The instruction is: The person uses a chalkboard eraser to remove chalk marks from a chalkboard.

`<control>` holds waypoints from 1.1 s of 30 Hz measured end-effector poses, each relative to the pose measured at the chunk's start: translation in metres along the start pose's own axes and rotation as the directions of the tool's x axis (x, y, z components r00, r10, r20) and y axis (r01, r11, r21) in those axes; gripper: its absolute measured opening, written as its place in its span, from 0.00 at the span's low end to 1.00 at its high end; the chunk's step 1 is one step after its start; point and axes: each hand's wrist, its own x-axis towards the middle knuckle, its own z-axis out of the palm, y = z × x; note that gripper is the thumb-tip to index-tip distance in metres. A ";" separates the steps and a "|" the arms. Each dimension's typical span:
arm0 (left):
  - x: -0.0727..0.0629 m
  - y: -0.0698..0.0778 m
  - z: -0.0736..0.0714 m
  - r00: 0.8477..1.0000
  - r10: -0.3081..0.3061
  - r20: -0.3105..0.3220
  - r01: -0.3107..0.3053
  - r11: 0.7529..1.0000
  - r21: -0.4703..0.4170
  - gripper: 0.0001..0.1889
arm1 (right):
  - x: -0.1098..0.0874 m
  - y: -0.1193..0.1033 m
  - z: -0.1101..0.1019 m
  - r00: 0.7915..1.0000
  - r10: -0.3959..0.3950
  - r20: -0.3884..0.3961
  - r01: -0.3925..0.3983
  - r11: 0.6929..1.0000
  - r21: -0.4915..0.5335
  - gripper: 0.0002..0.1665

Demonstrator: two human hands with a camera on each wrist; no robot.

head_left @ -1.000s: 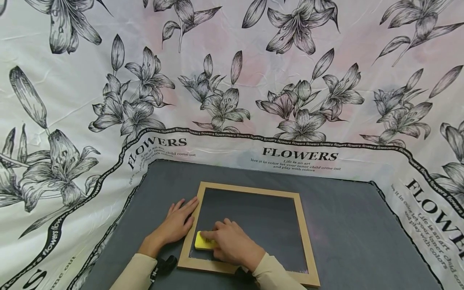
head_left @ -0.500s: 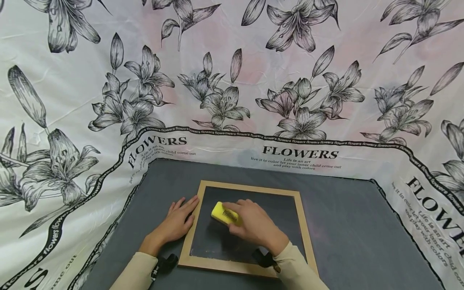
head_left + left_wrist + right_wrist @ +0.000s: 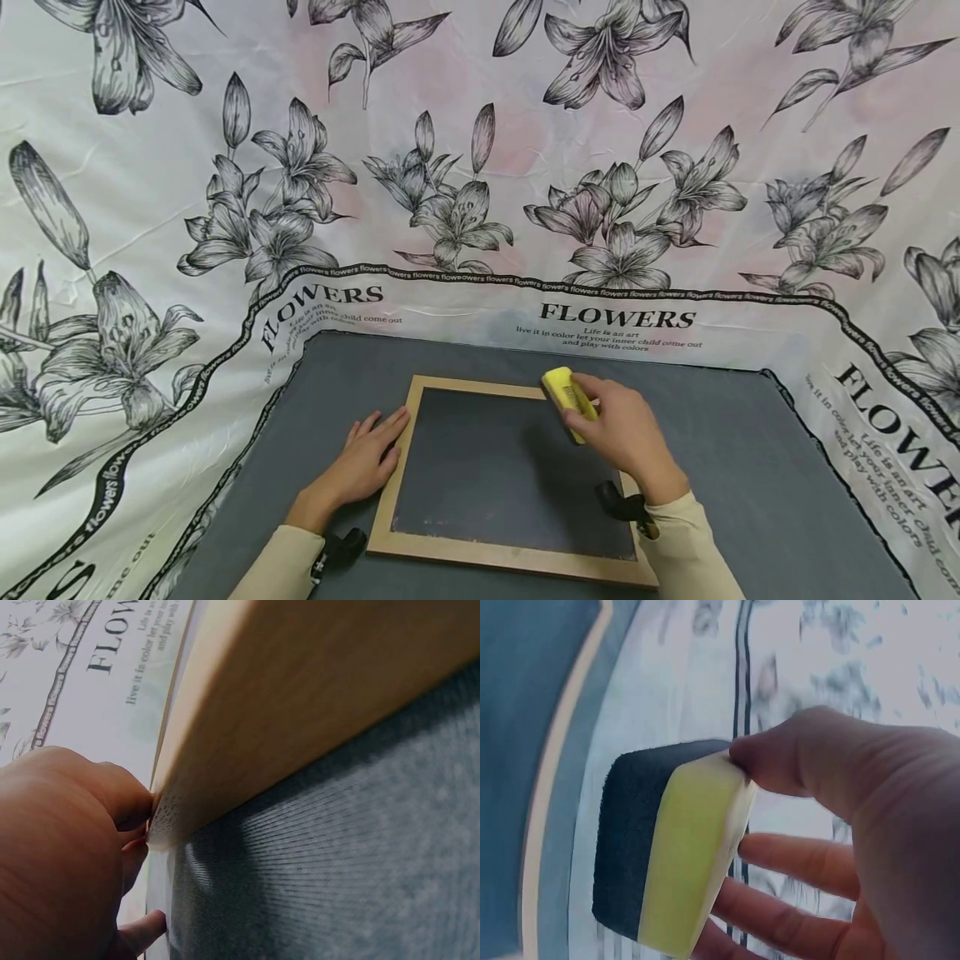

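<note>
A small chalkboard with a light wooden frame lies on the dark cloth. My left hand rests against the frame's left edge, fingers extended; the left wrist view shows its fingertips touching the frame's side. In my right hand is a yellow board eraser with a dark felt pad, pinched between thumb and fingers. It is tilted and raised above the board's far right corner, casting a shadow on the surface. The right wrist view shows the felt facing away from the palm.
Dark grey cloth covers the table around the board. A white flower-printed sheet rises behind and along both sides. Pale specks lie along the board's near inner edge. Black straps with small dark devices sit on both wrists.
My right hand has carried the eraser from the board's near left corner across to the far right and lifted it. The left hand and the board have stayed in place.
</note>
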 end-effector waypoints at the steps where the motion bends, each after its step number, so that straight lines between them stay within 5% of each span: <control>1: 0.000 0.000 0.000 1.000 0.001 -0.001 -0.001 1.000 -0.001 0.32 | -0.002 0.006 -0.004 0.999 0.031 -0.009 -0.031 1.000 -0.005 0.36; 8: -0.004 0.001 0.001 1.000 0.006 -0.013 -0.006 1.000 -0.014 0.31 | -0.024 0.056 -0.021 0.973 0.230 -0.020 -0.230 0.972 -0.041 0.41; 16: -0.007 0.005 -0.005 0.999 0.026 -0.047 -0.027 0.999 -0.018 0.30 | -0.046 0.105 -0.021 0.908 0.416 0.053 -0.409 0.906 -0.108 0.46; 22: -0.008 0.005 -0.008 1.000 0.012 -0.028 -0.012 1.000 -0.011 0.30 | -0.055 0.123 -0.005 0.870 0.479 0.119 -0.463 0.875 -0.138 0.48; 33: -0.010 0.004 -0.005 0.999 0.023 -0.050 -0.023 1.000 -0.006 0.30 | -0.064 0.131 0.018 0.838 0.526 0.146 -0.511 0.850 -0.127 0.53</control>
